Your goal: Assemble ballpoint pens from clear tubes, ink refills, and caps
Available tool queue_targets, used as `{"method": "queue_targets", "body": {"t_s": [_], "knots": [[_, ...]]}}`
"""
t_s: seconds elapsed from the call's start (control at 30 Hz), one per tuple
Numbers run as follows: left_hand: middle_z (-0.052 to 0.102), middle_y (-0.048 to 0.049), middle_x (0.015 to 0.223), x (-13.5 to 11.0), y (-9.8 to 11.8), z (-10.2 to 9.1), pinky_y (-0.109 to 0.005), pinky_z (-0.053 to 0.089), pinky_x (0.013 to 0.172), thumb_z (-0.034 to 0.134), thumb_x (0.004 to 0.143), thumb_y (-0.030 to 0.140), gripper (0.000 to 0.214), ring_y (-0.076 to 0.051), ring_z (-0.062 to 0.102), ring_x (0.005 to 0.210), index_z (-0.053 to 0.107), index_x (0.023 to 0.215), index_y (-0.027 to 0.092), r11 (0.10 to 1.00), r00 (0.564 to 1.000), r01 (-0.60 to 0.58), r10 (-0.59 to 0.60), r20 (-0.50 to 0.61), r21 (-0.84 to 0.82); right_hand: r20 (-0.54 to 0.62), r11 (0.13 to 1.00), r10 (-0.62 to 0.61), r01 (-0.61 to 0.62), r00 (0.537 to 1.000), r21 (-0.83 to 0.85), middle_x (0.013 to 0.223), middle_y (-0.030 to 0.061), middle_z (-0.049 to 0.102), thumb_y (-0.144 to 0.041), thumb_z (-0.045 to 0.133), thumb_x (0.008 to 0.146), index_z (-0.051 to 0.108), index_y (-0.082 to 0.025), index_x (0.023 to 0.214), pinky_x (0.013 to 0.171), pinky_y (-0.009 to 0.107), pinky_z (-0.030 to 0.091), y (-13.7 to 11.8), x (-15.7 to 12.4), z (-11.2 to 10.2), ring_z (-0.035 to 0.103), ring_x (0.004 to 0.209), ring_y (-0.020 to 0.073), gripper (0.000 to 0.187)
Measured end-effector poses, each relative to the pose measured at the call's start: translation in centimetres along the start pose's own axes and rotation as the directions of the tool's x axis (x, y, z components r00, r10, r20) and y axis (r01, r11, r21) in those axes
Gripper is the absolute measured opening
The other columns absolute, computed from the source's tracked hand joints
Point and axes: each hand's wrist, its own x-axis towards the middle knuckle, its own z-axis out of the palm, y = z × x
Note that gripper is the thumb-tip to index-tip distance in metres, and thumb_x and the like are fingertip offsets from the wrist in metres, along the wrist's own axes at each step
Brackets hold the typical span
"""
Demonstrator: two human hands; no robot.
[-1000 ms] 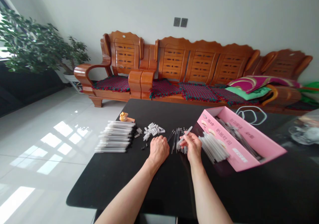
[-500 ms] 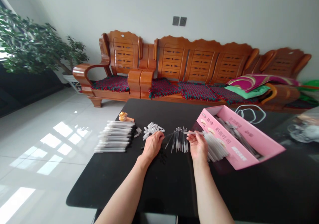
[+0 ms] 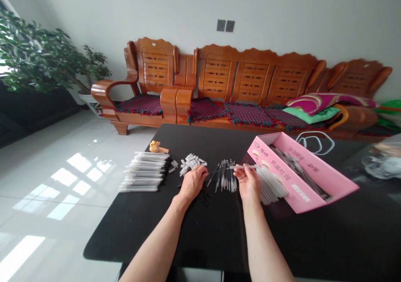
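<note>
My left hand (image 3: 192, 184) pinches a thin pen refill (image 3: 216, 172), which points right across the table. In my right hand (image 3: 249, 184), a clear pen barrel (image 3: 254, 166) lies nearly level between thumb and fingers. The refill's end is at the barrel's left end; how far it is inside cannot be made out. Below and between my hands is a bunch of refills (image 3: 226, 179). More barrels (image 3: 271, 186) lie right of my right hand. White short pen parts (image 3: 190, 161) are heaped behind my left hand, and small black pieces (image 3: 205, 198) lie beside its wrist.
Pens with black ends (image 3: 144, 172) lie in a row at the table's left edge, by a small orange figurine (image 3: 154, 146). A pink box (image 3: 302, 196) with grey sticks inside stands right. Behind it lies a white cord-like loop (image 3: 327, 144). Wooden seats line the wall.
My left hand has shifted slightly right with the refill, toward the barrel. My right hand has moved slightly left and still holds the barrel.
</note>
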Motion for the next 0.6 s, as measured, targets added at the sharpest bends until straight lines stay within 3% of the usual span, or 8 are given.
{"method": "queue_targets", "body": {"t_s": [0.6], "knots": [[0.063, -0.0029, 0.085, 0.02, 0.30, -0.12, -0.025, 0.046, 0.075, 0.047, 0.094, 0.022, 0.017, -0.015, 0.061, 0.079, 0.062, 0.087, 0.019, 0.993, 0.998, -0.051, 0.047, -0.042, -0.105, 0.013, 1.000, 0.023, -0.023, 1.000, -0.009, 0.072, 0.0070, 0.077, -0.027, 0.081, 0.067, 0.066, -0.014, 0.086, 0.050, 0.025, 0.059, -0.13, -0.19, 0.44, 0.072, 0.057, 0.0178, 0.027]]}}
